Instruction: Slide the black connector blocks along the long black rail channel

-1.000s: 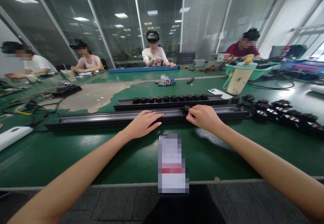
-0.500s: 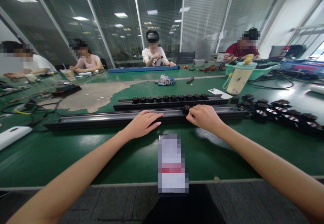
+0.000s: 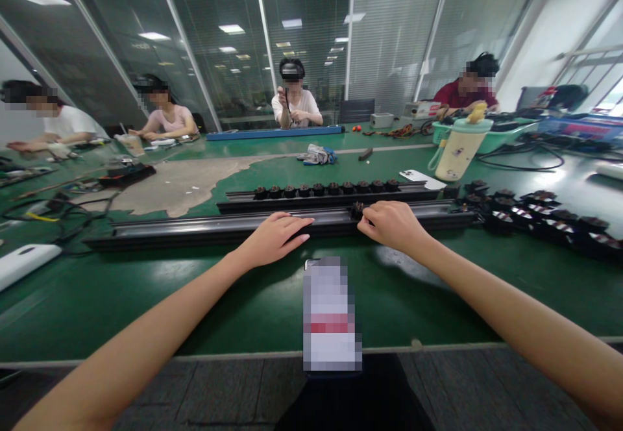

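A long black channel rail (image 3: 214, 223) lies across the green table in front of me. My left hand (image 3: 277, 236) rests on its middle part, fingers stretched out and thumb apart. Farther right, my right hand (image 3: 392, 223) has its fingers closed round a small black round part (image 3: 357, 210) that sits in the rail's groove. My fingers partly hide that part. Behind lies a second black rail (image 3: 236, 205) with a row of several similar black parts (image 3: 318, 189) in it.
Several loose black parts (image 3: 545, 213) crowd the table at right. A phone (image 3: 328, 314) lies at the front edge. Behind are a cream tumbler (image 3: 460, 148), a white phone (image 3: 421, 179) and gloves (image 3: 317, 154). Cables (image 3: 39, 207) lie at left. Several people sit around the table.
My hands and the black part stay in nearly the same place. Across the table, a person has lifted one hand toward the head, holding something thin and dark.
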`<state>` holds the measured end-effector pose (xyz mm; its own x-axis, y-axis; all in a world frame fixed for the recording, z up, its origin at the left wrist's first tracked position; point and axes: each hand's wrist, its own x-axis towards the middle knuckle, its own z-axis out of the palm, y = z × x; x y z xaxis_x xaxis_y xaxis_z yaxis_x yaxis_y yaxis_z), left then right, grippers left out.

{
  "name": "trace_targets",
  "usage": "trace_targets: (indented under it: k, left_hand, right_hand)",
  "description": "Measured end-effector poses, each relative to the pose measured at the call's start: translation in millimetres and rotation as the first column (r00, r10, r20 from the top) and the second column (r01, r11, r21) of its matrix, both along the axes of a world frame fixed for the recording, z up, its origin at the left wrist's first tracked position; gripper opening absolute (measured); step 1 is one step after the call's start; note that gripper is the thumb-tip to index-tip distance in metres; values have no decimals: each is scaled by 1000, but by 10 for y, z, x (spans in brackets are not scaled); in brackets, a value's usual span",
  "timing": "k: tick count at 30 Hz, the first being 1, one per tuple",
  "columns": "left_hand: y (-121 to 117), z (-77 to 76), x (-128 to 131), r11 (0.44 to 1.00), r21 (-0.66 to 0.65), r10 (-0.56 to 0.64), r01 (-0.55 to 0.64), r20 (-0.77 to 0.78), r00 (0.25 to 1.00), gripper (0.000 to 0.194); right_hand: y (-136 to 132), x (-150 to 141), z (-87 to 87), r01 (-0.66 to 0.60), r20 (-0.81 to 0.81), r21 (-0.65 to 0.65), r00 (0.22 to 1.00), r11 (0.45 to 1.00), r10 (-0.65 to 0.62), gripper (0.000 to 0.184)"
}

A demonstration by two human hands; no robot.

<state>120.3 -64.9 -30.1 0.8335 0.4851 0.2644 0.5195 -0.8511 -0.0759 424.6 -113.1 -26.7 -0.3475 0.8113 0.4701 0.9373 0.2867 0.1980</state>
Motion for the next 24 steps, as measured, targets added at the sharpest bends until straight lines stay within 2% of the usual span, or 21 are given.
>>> trace_targets:
  k: [24]
  left_hand:
    - [-17,27,8,1000,1,15,-15,-9,1000,51]
  right_hand:
    - [-11,28,33,53,34,-30,998,998,-52,34]
